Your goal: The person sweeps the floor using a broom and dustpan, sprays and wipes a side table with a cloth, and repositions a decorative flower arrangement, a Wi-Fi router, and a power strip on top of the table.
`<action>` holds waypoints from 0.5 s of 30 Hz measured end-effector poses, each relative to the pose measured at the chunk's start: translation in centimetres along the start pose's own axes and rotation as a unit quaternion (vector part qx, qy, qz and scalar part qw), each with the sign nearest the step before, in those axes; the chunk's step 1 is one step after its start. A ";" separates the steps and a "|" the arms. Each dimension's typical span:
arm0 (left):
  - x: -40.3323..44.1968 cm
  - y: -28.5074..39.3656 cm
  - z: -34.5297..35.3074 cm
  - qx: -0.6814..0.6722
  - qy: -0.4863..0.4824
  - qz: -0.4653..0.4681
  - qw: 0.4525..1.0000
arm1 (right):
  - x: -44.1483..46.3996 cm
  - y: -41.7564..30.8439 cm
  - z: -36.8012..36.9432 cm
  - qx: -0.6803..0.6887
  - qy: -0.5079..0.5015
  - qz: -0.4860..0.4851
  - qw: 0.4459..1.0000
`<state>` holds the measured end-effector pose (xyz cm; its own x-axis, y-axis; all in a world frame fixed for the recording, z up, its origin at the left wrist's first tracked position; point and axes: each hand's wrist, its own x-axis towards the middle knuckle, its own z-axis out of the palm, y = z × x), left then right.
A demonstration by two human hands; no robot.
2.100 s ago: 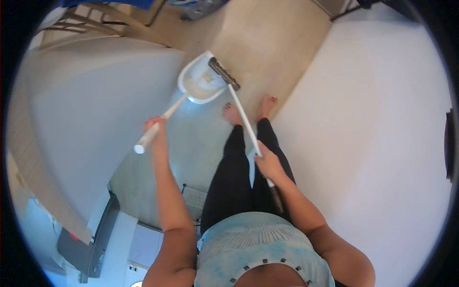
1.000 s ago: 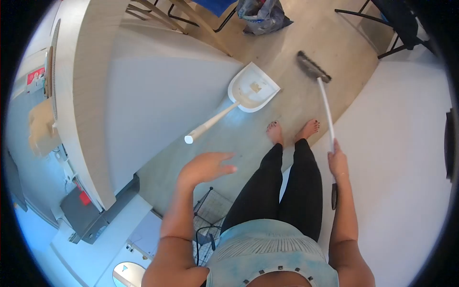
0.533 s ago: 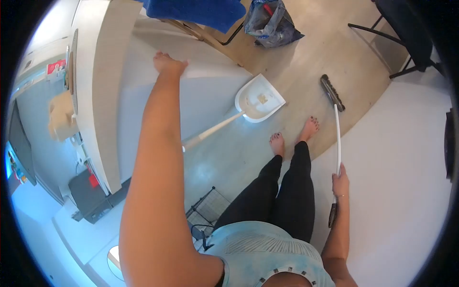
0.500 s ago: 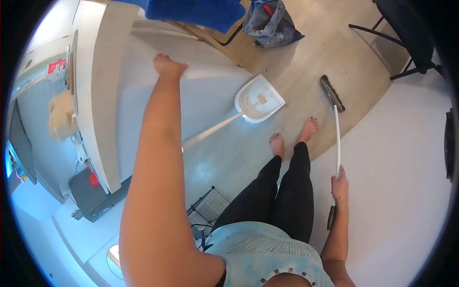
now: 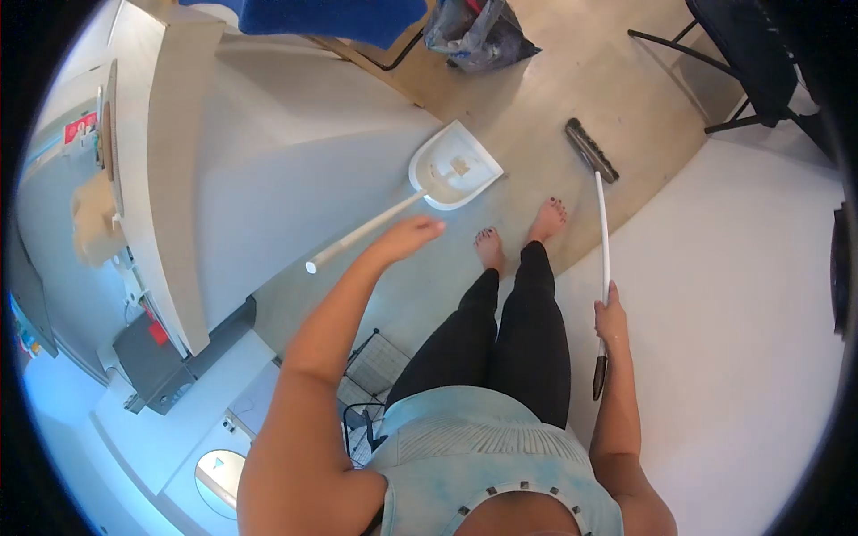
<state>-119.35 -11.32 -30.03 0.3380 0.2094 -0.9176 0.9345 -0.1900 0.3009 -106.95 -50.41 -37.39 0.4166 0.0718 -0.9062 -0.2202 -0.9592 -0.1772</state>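
Right hand (image 5: 612, 320): wrapped round the white stick (image 5: 601, 210) of the broom (image 5: 605, 259), just brushward of its black grip (image 5: 600, 378).
Left hand (image 5: 411, 238): empty, fingers loosely bent, near the pan (image 5: 474, 183).
Broom head (image 5: 592, 150): ahead of the feet (image 5: 547, 219), at the floor (image 5: 536, 116); whether the bristles press down, cannot tell.
Pan place: on the floor near the white wall (image 5: 313, 188), unheld, tan scraps (image 5: 459, 166) inside.
Broom feel: probably light; stick stiff, smooth, perhaps slippery in a damp palm; the grip should hold surest.
Pan feel: likely light, rigid plastic; best taken by its long handle (image 5: 366, 232), kept level, as loose scraps could slide.
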 end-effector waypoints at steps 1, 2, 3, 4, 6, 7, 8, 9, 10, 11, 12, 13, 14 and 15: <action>-1.6 -1.6 0.2 -0.125 -0.027 -0.072 0.989 | 0.0 0.0 0.3 -0.003 0.002 0.004 1.000; -2.5 -4.0 0.1 -0.162 -0.027 -0.137 0.977 | -0.1 -0.2 0.5 -0.029 0.029 -0.023 0.999; -3.0 -6.9 0.1 -0.198 -0.028 -0.202 0.959 | -0.1 -0.2 0.7 -0.055 0.057 -0.050 0.996; -3.6 -9.5 0.5 -0.242 0.070 -0.215 0.943 | 0.2 0.1 1.1 -0.059 0.061 -0.045 0.995; -3.4 -13.3 0.3 -0.276 0.262 -0.164 0.910 | 0.7 0.2 1.5 -0.036 0.106 -0.086 0.990; -2.7 -14.7 0.1 -0.265 0.353 -0.099 0.892 | 0.9 -0.2 1.2 -0.029 0.113 -0.096 0.988; -3.1 -13.4 -0.1 -0.285 0.413 0.001 0.865 | 0.6 -1.7 0.7 -0.021 0.120 -0.105 0.987; -3.6 -11.7 -0.5 -0.302 0.468 0.101 0.825 | 0.7 -3.4 0.1 0.009 0.095 -0.068 0.993; -3.2 -11.9 -1.0 -0.307 0.460 0.100 0.827 | 1.2 -5.1 -0.3 0.041 0.073 -0.034 0.996; -2.8 -12.5 -1.9 -0.300 0.414 0.082 0.856 | 1.5 -6.9 -0.1 0.044 0.082 -0.045 0.995; -2.5 -12.7 -2.5 -0.290 0.367 0.066 0.881 | 1.7 -8.5 0.4 0.049 0.092 -0.057 0.993; -2.3 -12.1 -2.7 -0.293 0.360 0.068 0.883 | 2.5 -9.5 1.9 0.020 0.097 -0.071 0.992; -2.4 -11.2 -2.9 -0.265 0.361 0.031 0.894 | 3.1 -9.9 4.2 -0.008 0.103 -0.085 0.991; -2.3 -10.8 -2.9 -0.234 0.359 -0.006 0.903 | 2.8 -10.3 6.9 -0.067 0.119 -0.120 0.983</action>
<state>-129.85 -6.94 -30.40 0.1562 0.8093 -0.5663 0.8264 0.2069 0.5236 -109.59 -38.44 -40.72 0.6411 0.2495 -0.7258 0.0213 -0.9511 -0.3081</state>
